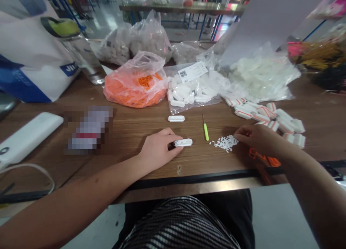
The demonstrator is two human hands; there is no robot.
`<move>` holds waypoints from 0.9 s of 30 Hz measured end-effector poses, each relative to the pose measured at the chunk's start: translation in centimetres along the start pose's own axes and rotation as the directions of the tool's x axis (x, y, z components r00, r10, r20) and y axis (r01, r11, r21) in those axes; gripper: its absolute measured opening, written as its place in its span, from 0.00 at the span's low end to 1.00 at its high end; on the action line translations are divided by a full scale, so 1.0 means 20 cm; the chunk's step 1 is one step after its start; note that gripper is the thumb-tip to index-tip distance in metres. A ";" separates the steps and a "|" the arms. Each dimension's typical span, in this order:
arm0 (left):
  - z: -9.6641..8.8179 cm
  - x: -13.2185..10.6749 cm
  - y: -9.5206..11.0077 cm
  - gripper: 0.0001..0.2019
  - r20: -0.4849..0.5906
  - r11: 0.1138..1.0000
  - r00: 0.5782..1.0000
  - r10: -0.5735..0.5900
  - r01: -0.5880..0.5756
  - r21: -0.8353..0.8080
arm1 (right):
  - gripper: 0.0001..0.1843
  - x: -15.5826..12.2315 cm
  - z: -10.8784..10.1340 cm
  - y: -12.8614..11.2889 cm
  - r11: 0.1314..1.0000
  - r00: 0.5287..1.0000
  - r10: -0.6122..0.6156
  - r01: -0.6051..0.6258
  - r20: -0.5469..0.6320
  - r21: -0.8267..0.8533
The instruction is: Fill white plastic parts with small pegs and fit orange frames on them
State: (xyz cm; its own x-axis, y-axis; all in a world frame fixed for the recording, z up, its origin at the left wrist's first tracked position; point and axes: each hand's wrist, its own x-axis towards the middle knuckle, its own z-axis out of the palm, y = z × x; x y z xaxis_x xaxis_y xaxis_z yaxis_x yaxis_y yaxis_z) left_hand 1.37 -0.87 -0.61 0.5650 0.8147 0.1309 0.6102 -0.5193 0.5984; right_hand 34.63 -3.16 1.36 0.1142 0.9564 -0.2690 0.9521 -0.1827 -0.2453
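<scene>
My left hand (158,149) rests on the wooden table (129,133) and pinches a small white plastic connector (183,142) at its left end. My right hand (258,138) lies palm down, fingertips pinched together at the edge of a little heap of tiny white pins (225,142); whether they hold a pin is too small to see. Between the hands lies a thin tool with a green handle (205,130). A second white connector (176,118) lies farther back. Orange plastic pieces (263,158) show under my right wrist.
Behind stand a bag of orange parts (135,83), an open bag of white connectors (189,88), a pile of white-and-orange assembled parts (270,119), more clear bags (259,74), a water bottle (78,50) and a white-blue bag (29,58). A white device (27,137) lies at left.
</scene>
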 end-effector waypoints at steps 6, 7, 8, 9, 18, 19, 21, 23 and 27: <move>0.00 0.00 0.00 0.11 -0.003 1.000 1.000 -0.016 0.016 -0.009 | 0.15 -0.02 -0.04 -0.07 0.999 0.995 -0.018 0.022 -0.100 0.037; 0.00 0.00 0.00 0.11 -0.007 1.000 1.000 -0.016 0.016 -0.010 | 0.14 -0.01 -0.05 -0.08 1.000 0.994 -0.017 0.020 -0.112 0.022; 0.01 0.00 0.00 0.11 -0.009 1.000 1.000 -0.015 0.015 -0.011 | 0.14 -0.01 -0.06 -0.07 1.000 0.993 -0.009 0.009 -0.121 0.003; 0.00 0.00 0.00 0.11 -0.012 1.000 1.000 -0.012 0.012 -0.012 | 0.13 -0.01 -0.07 -0.07 1.000 0.992 0.005 -0.007 -0.126 -0.013; 0.00 0.00 0.00 0.10 -0.017 1.000 1.000 0.017 -0.017 0.008 | 0.14 0.04 0.05 -0.10 0.950 0.970 -0.174 0.210 -0.167 0.230; 0.00 0.00 0.00 0.11 -0.016 1.000 1.000 0.018 -0.017 0.009 | 0.13 0.04 0.06 -0.12 0.938 0.960 -0.215 0.255 -0.181 0.233; 0.00 0.00 -0.01 0.11 -0.012 1.000 1.000 0.016 -0.016 0.008 | 0.12 0.05 0.08 -0.15 0.927 0.935 -0.287 0.326 -0.208 0.188; 0.00 0.00 -0.01 0.11 -0.011 1.000 1.000 0.014 -0.014 0.006 | 0.11 0.05 0.08 -0.18 0.921 0.904 -0.358 0.384 -0.232 0.074; 0.00 0.00 0.00 0.11 -0.011 1.000 1.000 0.015 -0.015 0.007 | 0.13 0.04 0.06 -0.22 0.893 0.869 -0.434 0.381 -0.239 -0.237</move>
State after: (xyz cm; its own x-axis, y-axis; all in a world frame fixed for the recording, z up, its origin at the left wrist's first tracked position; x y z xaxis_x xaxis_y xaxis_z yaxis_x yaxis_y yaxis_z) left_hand 1.36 -0.82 -0.64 0.5682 0.8094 0.1484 0.6052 -0.5333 0.5910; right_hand 30.10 -1.85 1.06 -0.2465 0.9645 0.0950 0.9615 0.2557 -0.1007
